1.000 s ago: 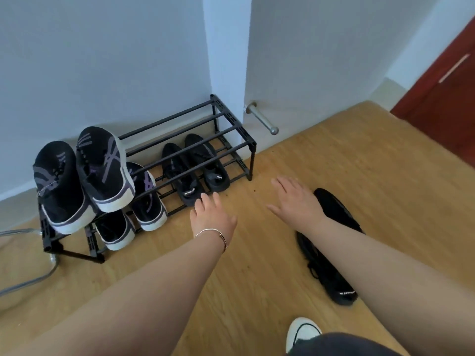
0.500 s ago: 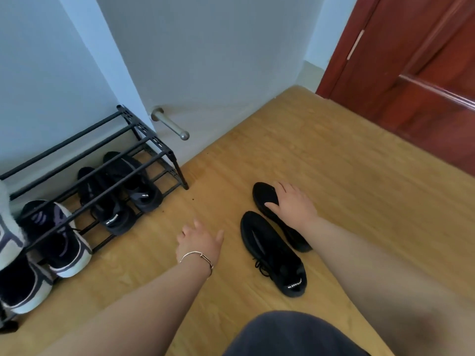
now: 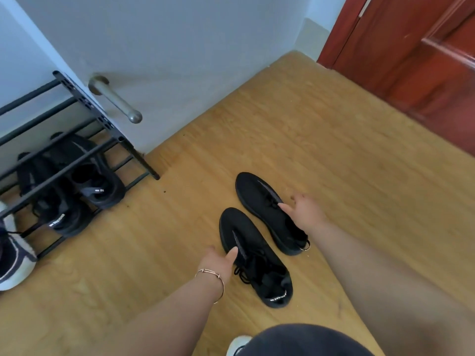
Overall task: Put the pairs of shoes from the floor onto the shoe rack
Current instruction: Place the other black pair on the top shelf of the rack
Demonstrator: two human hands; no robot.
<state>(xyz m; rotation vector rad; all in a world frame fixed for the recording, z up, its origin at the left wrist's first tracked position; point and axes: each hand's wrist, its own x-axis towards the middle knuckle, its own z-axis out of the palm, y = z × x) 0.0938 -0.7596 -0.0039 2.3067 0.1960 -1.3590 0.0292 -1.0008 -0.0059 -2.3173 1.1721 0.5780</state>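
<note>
- The shoe rack (image 3: 84, 104) at nine o'clock is cut off by the left edge — its far end is out of view.
- A white-soled sneaker (image 3: 12, 263) at eight o'clock is only partly in frame.
- The right hand (image 3: 305, 211) covers the farther black shoe's (image 3: 257, 194) collar; whether its grip has closed cannot be told.
- The white shoe tip (image 3: 237, 344) at six o'clock is mostly hidden.

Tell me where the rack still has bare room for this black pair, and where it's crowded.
The top bars of the rack are bare in the part in view, by the wall. The bottom shelf is crowded: a black pair fills its right end and a white-soled shoe sits left of it.
</note>
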